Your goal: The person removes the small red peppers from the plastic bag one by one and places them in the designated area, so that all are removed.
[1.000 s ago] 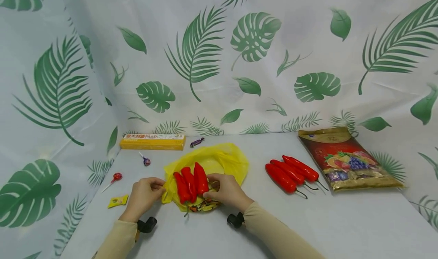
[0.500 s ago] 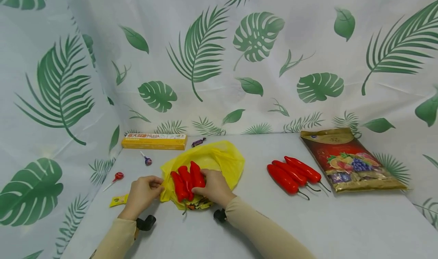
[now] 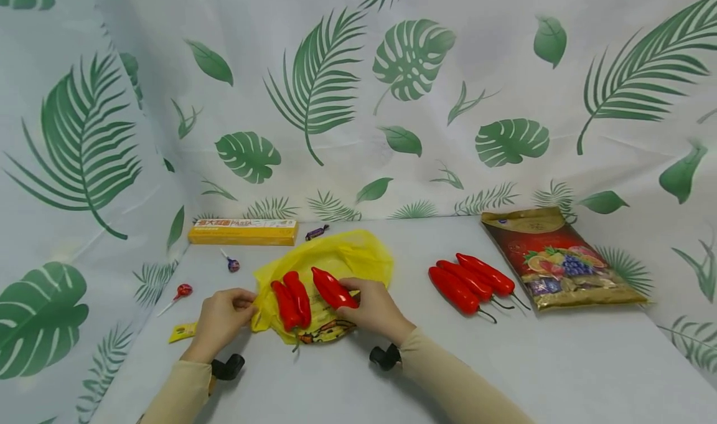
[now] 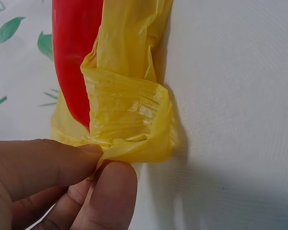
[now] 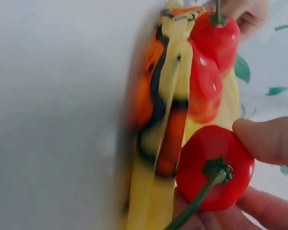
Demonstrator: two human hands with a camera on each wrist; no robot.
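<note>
A yellow plastic bag point(image 3: 347, 257) lies on the white table point(image 3: 504, 362). Two red peppers point(image 3: 291, 299) rest side by side on its left part. My left hand point(image 3: 221, 318) pinches the bag's left edge point(image 4: 129, 143) between thumb and finger. My right hand point(image 3: 376, 309) grips a third red pepper point(image 3: 333, 288) by its stem end point(image 5: 213, 167), tilted away from the other two. In the left wrist view a red pepper point(image 4: 77, 57) lies beside the folded yellow plastic.
Three more red peppers point(image 3: 467, 281) lie to the right, next to a red and gold snack pouch point(image 3: 557, 259). A yellow pasta box point(image 3: 243, 231), a wrapped candy point(image 3: 316, 231), two lollipops point(image 3: 229, 262) and a small yellow packet point(image 3: 182, 332) sit at the left.
My right hand has pulled the rightmost pepper away from the other two and turned it slantwise. My left hand keeps its pinch on the bag's edge.
</note>
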